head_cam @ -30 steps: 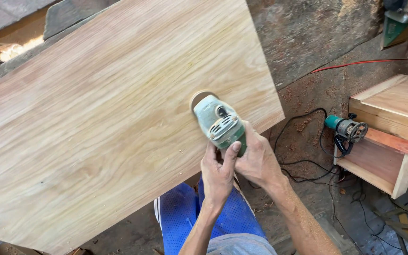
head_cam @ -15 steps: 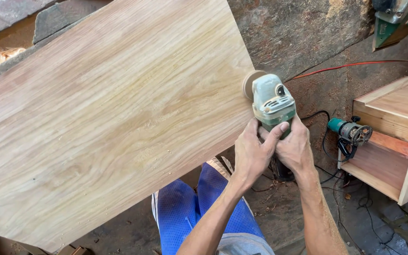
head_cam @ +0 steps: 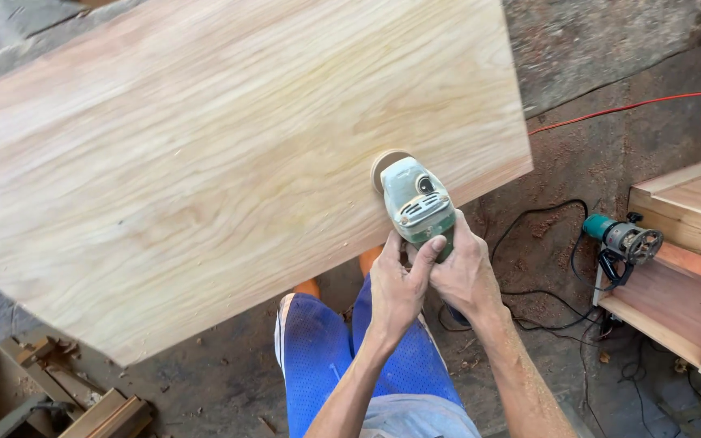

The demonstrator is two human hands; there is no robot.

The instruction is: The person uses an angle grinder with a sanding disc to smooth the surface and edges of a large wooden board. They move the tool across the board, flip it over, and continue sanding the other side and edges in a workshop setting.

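Observation:
A pale green disc sander (head_cam: 414, 201) rests with its round pad on a large light wooden board (head_cam: 204, 162), close to the board's near edge. My left hand (head_cam: 397, 290) and my right hand (head_cam: 466, 272) both grip the sander's rear body, fingers wrapped around it. My forearms reach up from the bottom of the view, above my legs in blue shorts (head_cam: 342, 357).
A teal power tool (head_cam: 622, 242) with a black cord (head_cam: 545, 296) lies on the sawdust-covered floor beside a wooden box frame (head_cam: 691, 259) at the right. A red cable (head_cam: 634, 105) crosses the floor at upper right. Wood offcuts (head_cam: 99, 410) lie at lower left.
The sander and both hands have slid back left along the board's near edge, after having moved out to the board's right corner half a second ago.

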